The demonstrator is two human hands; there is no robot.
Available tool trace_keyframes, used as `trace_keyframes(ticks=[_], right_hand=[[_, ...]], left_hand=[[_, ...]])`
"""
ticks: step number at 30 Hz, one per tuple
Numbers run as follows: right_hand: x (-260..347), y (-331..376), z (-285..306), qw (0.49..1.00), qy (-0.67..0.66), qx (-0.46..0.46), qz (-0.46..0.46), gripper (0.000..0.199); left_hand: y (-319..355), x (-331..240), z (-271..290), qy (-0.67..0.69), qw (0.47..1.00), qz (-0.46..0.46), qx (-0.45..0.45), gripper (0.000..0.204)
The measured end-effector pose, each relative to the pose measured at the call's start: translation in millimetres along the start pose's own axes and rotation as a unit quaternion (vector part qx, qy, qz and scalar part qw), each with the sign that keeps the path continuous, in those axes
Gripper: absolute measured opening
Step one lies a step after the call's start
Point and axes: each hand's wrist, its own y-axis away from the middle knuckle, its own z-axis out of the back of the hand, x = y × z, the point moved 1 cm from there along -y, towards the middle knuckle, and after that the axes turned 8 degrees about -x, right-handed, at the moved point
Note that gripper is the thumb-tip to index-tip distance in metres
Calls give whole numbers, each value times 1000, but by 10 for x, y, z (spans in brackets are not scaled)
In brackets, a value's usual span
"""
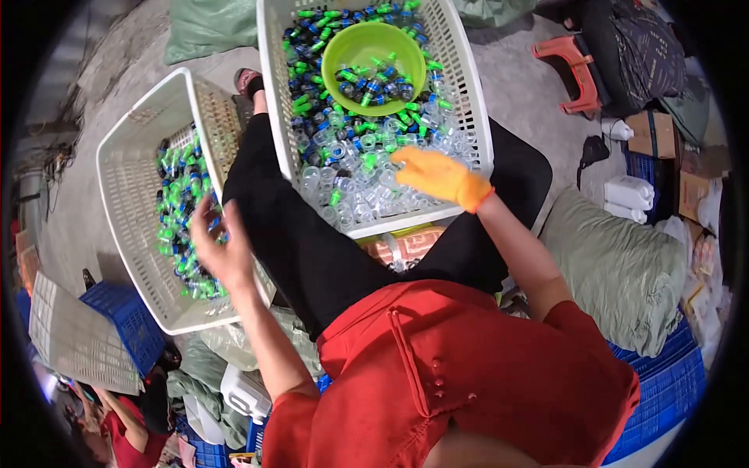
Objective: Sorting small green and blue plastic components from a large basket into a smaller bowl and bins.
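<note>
My left hand (222,246), bare, is over the near side of the left white basket (117,210). Its fingers are apart and nothing shows in them. Under it lie many small plastic pieces with green tips and dark and blue parts (178,210). My right hand (441,175), in an orange glove, hangs over the large white basket (477,101) between my legs. Its thumb and fingers point left with a gap between them; nothing is visible in its grasp. Clear plastic cups (363,195) lie beneath it, mixed with green-tipped pieces.
A lime-green bowl (331,74) holding more pieces rests on the heap in the large basket. A red plastic stool (577,78) stands at the far right, a grey-green sack (616,269) nearer. At lower left, another person (129,433) is beside a tilted white basket (82,331).
</note>
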Motion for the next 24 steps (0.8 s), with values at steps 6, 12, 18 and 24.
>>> trace_keyframes(ticks=[6,12,18,24], right_hand=[[-1133,-883,417,910,256,-322,58,24],[-1383,-1115,373,904,345,-249,26,26],[-1500,-885,363,920,147,-342,125,24],[-856,-402,532,938,-23,-347,-4,28]], left_hand=[[337,-397,-1937,-3,941,-179,288,19],[805,-172,-3087,-217,871,-263,354,34],[834,-220,-3134,-189,859,-244,409,35],[643,-106,-3090,-135,912,-240,304,18]])
